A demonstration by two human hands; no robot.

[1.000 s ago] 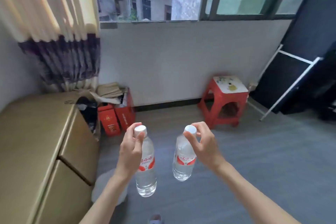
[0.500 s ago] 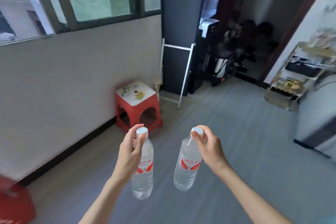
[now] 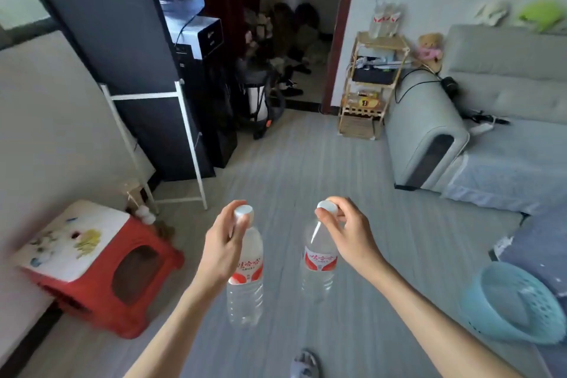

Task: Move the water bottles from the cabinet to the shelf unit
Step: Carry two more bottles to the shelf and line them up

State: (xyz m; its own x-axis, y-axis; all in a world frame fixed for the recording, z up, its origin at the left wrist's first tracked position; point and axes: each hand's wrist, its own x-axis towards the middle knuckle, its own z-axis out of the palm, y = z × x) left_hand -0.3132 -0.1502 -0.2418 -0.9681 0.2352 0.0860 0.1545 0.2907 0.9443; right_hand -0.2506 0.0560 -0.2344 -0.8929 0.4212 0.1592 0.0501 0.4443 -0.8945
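We carry two water bottles by their necks across the grey floor, our left hand pinching the left bottle just under its white cap and our right hand pinching the right bottle the same way, both hanging clear of everything. Past the red stool and the sofa, the wooden shelf unit waits by the doorway, more bottles already on top. As we judge it, the carry goes best with fingers kept clenched at the necks and the bottles hanging plumb, apart.
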